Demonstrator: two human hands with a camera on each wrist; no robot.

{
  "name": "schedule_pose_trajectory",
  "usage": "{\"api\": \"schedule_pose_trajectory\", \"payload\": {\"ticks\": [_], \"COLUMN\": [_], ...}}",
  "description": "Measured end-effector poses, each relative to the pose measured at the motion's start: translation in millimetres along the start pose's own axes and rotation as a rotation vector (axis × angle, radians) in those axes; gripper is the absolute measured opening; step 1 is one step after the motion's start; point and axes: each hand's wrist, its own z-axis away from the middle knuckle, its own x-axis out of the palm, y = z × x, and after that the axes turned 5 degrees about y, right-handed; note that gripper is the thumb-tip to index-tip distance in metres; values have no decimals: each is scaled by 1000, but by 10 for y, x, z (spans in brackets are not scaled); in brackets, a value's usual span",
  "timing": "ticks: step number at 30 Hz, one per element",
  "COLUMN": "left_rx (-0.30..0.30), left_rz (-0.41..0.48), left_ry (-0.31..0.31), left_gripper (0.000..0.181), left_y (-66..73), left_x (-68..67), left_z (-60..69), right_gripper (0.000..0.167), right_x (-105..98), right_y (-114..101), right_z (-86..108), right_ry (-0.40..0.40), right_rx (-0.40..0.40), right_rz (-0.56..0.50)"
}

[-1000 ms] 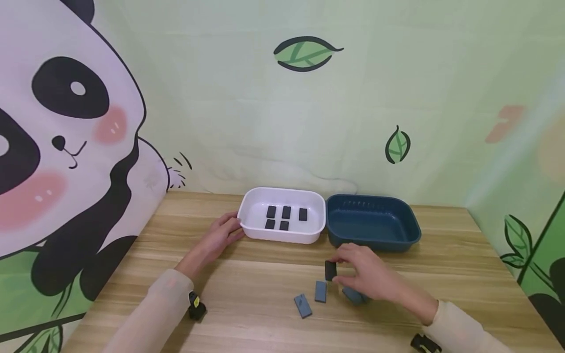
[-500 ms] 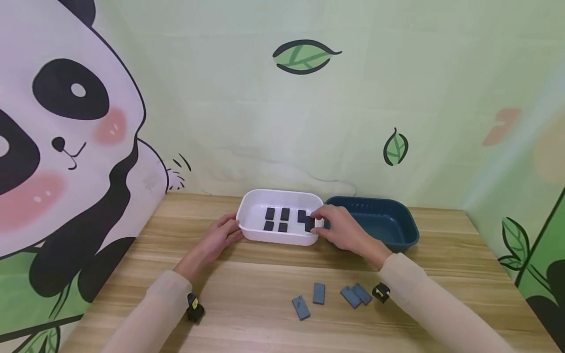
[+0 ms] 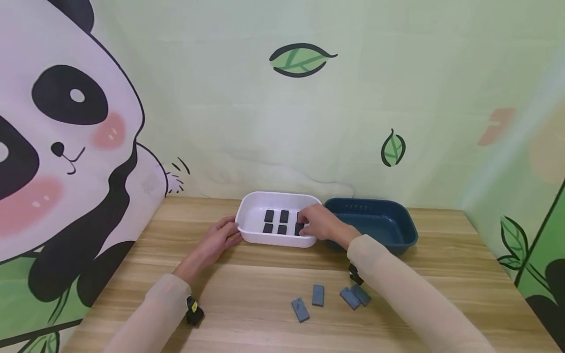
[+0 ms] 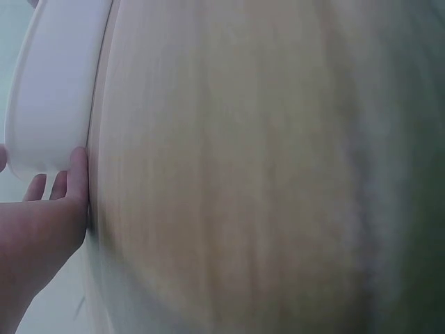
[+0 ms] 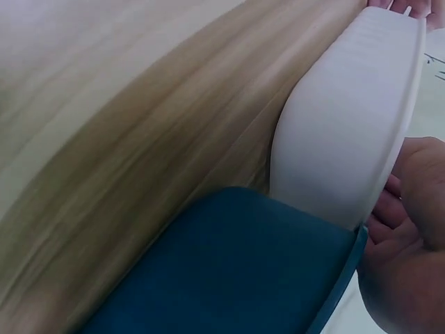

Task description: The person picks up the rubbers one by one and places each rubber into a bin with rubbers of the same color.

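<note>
My left hand (image 3: pixel 219 236) rests its fairly straight fingers against the left end of the white plastic basin (image 3: pixel 278 240); in the left wrist view those fingers (image 4: pixel 78 170) lie along the outer wall. Over the basin's right part, my right hand (image 3: pixel 321 223) reaches in and pinches a small black rectangular block (image 3: pixel 299 229) low down near the basin floor. Part of another black block behind it is covered by the fingers. Several more black blocks (image 3: pixel 269 215) lie in two rows inside. In the right wrist view the right fingertips are hidden behind the white wall.
A dark blue basin (image 3: pixel 410 235) stands against the white one's right side, under my right forearm. Several blue-grey rectangular blocks (image 3: pixel 318 295) lie on the wooden table (image 3: pixel 247 294) in front, two of them touching. A printed cloth wall hangs behind.
My right hand has carried a black block from the table in front of the blue basin into the white basin, then farther left and down. The left hand keeps its place.
</note>
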Motion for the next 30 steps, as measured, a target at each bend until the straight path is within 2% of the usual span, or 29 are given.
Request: {"api": "schedule_pose_trajectory", "payload": {"ticks": [6, 15, 22, 26, 30], "left_rx": [-3, 4, -40, -19, -17], "left_rz": [4, 14, -3, 1, 13], "left_ry": [-9, 4, 2, 0, 3], "left_gripper": [56, 56, 57, 58, 58], "left_y": [-15, -9, -78, -64, -3], "left_x": [12, -7, 26, 31, -11], "left_z": [-7, 12, 37, 2, -4], "right_gripper": [18, 17, 17, 22, 31], "right_x": [48, 75, 125, 61, -118], "right_y": [14, -11, 0, 4, -54], "right_z": [-94, -151, -87, -87, -81], "right_ry": [-51, -64, -130, -80, -25], "right_rx": [-5, -12, 20, 29, -15], "right_rz": [30, 39, -1, -16, -38]}}
